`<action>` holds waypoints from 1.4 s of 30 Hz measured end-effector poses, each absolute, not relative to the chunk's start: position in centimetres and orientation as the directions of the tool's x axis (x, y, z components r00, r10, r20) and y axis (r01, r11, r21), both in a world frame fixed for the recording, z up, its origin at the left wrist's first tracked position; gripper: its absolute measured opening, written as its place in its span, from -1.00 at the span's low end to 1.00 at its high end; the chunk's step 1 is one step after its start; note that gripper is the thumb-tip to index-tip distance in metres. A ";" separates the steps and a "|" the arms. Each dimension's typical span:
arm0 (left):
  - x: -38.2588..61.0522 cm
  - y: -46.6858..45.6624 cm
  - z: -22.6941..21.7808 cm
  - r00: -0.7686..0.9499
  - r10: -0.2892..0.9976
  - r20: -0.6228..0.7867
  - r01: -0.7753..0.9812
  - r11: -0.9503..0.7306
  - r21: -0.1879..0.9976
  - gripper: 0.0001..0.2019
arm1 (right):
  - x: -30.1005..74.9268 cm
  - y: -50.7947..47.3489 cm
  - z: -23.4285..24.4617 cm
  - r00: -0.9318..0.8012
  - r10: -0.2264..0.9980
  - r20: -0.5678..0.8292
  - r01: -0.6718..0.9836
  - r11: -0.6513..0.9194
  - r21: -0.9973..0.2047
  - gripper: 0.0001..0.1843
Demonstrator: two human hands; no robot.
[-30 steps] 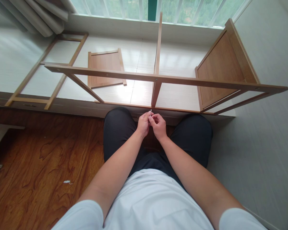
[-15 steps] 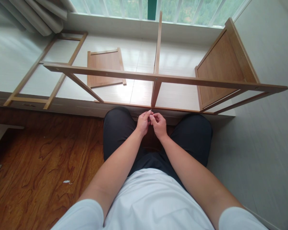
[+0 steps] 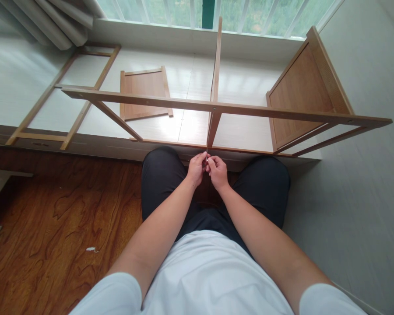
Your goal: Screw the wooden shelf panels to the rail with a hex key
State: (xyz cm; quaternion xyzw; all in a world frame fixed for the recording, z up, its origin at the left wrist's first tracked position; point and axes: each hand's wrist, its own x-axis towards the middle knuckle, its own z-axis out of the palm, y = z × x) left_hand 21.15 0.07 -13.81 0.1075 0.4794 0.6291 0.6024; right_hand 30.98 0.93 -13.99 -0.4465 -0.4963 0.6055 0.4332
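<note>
Close together between my knees, my left hand [image 3: 196, 168] and my right hand [image 3: 218, 170] have their fingers pinched at the lower rail of a wooden frame [image 3: 243, 110]. A thin metallic piece [image 3: 206, 154] shows between the fingertips, just below the joint where an upright panel [image 3: 214, 83] meets that rail. It is too small to name. The frame stands on its edge along the front of a white ledge, its top rail crossing above my hands. Beside its right end a wooden panel [image 3: 310, 87] leans at a slant.
A smaller wooden panel [image 3: 146, 89] and a ladder-like wooden frame [image 3: 70, 113] lie on the white ledge [image 3: 184, 70] at left. A window and a grey curtain [image 3: 57, 22] are behind. The wall [image 3: 357, 188] bounds the right. A white scrap [image 3: 92, 249] lies on the wooden floor.
Both hands stay at the joint. The right fingers have shifted slightly, and a little more of the metallic piece shows. The wooden parts stay in place.
</note>
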 end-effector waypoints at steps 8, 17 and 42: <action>21.1 -0.3 -13.3 -0.228 0.875 -0.427 -0.650 0.190 0.736 -0.60 | 30.9 1.0 -13.8 -0.347 0.902 -0.257 -0.212 -0.343 -0.915 -0.46; 21.0 -0.4 -13.5 -0.234 0.868 -0.437 -0.642 0.200 0.740 -0.64 | 31.1 1.4 -13.4 -0.419 0.841 -0.343 -0.295 -0.483 -0.824 -0.48; 21.6 -0.3 -13.2 -0.293 0.852 -0.433 -0.637 0.164 0.753 -0.70 | 30.9 0.3 -13.8 -0.221 0.967 -0.129 -0.091 -0.153 -0.984 -0.52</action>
